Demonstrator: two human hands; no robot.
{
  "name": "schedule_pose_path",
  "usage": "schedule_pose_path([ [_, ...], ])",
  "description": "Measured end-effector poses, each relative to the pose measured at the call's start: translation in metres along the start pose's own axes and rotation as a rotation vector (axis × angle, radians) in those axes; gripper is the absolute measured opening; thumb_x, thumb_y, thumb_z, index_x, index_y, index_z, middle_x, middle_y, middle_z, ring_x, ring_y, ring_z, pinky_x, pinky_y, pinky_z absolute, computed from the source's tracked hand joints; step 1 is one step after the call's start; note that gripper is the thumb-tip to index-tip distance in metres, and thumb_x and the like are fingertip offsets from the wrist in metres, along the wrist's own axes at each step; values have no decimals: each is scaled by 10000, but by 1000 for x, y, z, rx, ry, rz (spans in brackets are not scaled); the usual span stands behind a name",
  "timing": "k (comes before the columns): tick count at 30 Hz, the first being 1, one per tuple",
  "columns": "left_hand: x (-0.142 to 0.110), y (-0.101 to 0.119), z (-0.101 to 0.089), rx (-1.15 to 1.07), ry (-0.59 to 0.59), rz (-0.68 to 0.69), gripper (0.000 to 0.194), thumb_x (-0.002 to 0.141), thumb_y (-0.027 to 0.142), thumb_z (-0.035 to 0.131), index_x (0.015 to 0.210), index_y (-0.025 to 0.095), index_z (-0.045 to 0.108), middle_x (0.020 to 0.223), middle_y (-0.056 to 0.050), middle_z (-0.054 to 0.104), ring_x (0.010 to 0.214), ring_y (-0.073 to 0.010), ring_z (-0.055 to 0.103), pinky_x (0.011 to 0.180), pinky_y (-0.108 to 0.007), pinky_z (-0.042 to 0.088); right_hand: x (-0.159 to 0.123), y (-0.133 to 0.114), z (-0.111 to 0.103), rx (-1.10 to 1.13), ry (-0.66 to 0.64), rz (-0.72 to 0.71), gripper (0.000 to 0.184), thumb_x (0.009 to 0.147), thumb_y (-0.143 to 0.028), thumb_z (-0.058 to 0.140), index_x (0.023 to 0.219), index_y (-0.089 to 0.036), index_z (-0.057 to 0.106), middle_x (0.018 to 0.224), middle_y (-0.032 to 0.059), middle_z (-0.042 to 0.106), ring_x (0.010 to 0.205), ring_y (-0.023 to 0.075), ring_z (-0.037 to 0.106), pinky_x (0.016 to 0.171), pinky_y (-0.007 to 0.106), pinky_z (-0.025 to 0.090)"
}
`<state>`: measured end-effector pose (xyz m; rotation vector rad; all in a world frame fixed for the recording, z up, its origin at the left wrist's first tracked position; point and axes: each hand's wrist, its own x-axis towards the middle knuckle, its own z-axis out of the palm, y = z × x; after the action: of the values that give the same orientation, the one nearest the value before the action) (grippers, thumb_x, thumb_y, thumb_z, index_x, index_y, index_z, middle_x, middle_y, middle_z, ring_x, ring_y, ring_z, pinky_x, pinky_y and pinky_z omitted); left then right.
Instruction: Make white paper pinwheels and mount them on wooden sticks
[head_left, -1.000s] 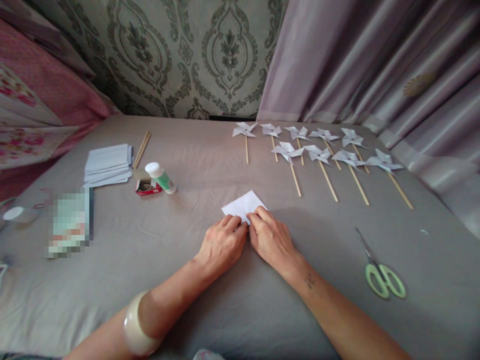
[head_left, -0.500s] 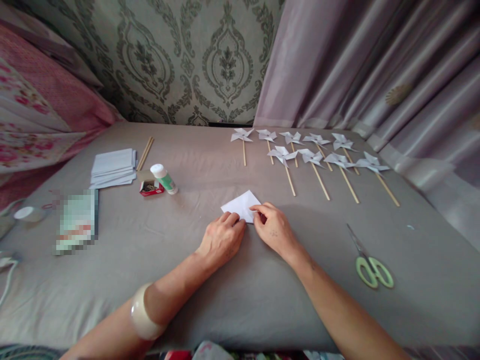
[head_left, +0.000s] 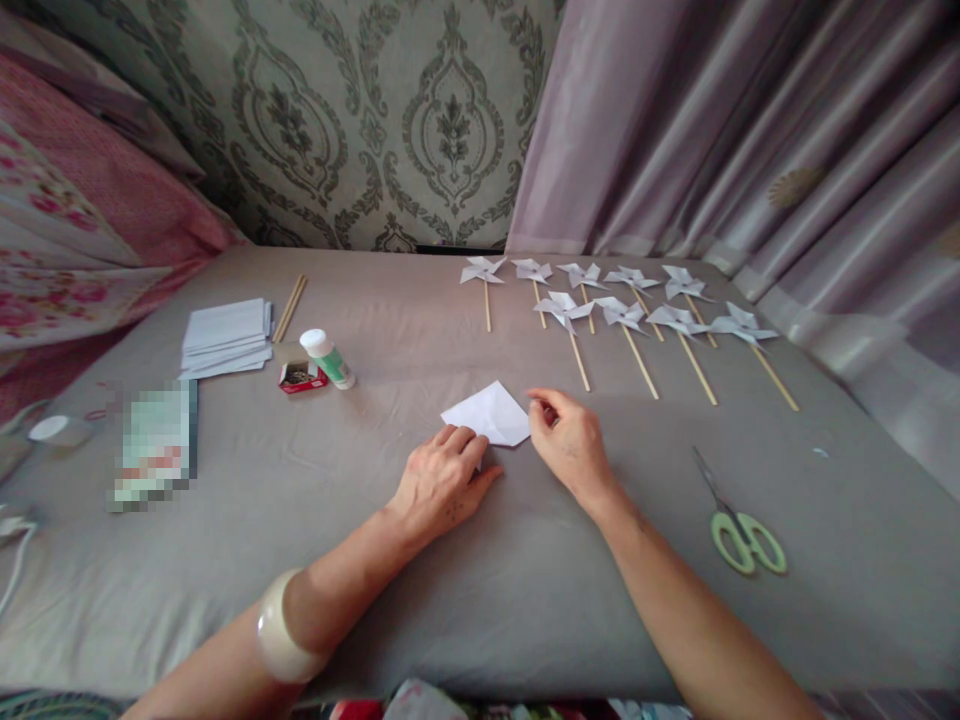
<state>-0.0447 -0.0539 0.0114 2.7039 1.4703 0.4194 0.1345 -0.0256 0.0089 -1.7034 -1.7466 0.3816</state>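
A folded sheet of white paper (head_left: 491,415) lies on the grey cloth in front of me, its top corner pointed and creases on its face. My left hand (head_left: 442,475) presses on its near left edge with bent fingers, the thumb stretched out to the right on the cloth. At the paper's right corner is my right hand (head_left: 570,440), thumb and forefinger drawn together in a pinch. Its fingers partly hide that corner. A pale bangle (head_left: 281,630) circles my left forearm.
Several paper pinwheels (head_left: 562,310) on sticks lie at the back right. Green-handled scissors (head_left: 739,530) rest at right. On the left are stacked papers (head_left: 227,335), wooden sticks (head_left: 289,308), a glue stick (head_left: 328,360), a small red box (head_left: 302,377) and a blurred packet (head_left: 156,440).
My right hand has slid rightward along the paper to its right corner. My left thumb has come away from the fingers, which stay on the near edge. The view has shifted slightly.
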Motion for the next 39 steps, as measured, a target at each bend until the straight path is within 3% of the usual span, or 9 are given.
schedule_pose_path([
  [3,-1,0,-1,9,3,3,187,878,336,549,881,168,632,923,-71,658,885,-198,597,718,-292,523,2,9,-4,-63,-21,101,302,839,-229,466,1047,-145,667,867,98,720,765,199,655,753,308,483],
  [8,-2,-5,-1,40,25,21,136,888,230,510,883,176,634,929,-64,656,881,-181,592,739,-278,517,-4,9,-3,-48,-115,130,273,829,-230,498,1043,-170,657,821,72,722,742,185,663,712,278,470],
  [14,0,-17,-4,76,-31,23,212,896,125,439,968,164,636,981,-77,661,916,-194,585,781,-302,522,-5,7,-6,28,-185,183,215,830,-262,521,980,-165,641,749,49,700,619,154,618,623,263,440],
  [17,4,-24,-6,57,-48,15,250,899,113,416,1011,158,635,983,-80,666,941,-199,583,818,-319,520,-7,9,-8,29,-267,86,220,810,-224,545,1008,-177,629,779,27,677,652,139,601,643,257,435],
  [21,10,-38,-6,8,-43,23,293,901,100,383,1039,160,635,1000,-81,665,970,-183,584,828,-300,520,-10,12,-12,-30,-345,-125,372,763,-154,587,1134,-189,587,1030,57,615,783,130,587,730,263,439],
  [26,14,-54,0,6,55,11,328,891,80,364,1056,173,632,1064,-79,647,1010,-182,572,832,-290,513,-11,6,-16,-103,-391,-182,294,835,-203,548,1124,-202,606,1038,56,594,802,136,586,717,259,435],
  [31,10,-42,0,68,180,129,276,908,150,418,1057,169,648,1033,-106,634,942,-200,570,817,-337,498,-13,-1,-18,-195,-392,-193,235,881,-218,499,1083,-206,619,1045,63,598,881,167,604,726,266,435],
  [35,8,-27,1,111,114,288,240,930,204,437,1017,172,659,1016,-92,638,948,-206,559,800,-332,476,-13,-3,-19,-216,-397,-196,230,892,-231,489,1088,-210,609,1061,64,598,915,179,609,730,268,434],
  [39,10,-23,3,148,19,295,210,930,205,452,984,163,651,1010,-82,640,970,-207,541,819,-325,450,-14,-3,-19,-228,-396,-191,231,890,-228,493,1089,-213,608,1071,65,598,927,187,609,725,271,433],
])
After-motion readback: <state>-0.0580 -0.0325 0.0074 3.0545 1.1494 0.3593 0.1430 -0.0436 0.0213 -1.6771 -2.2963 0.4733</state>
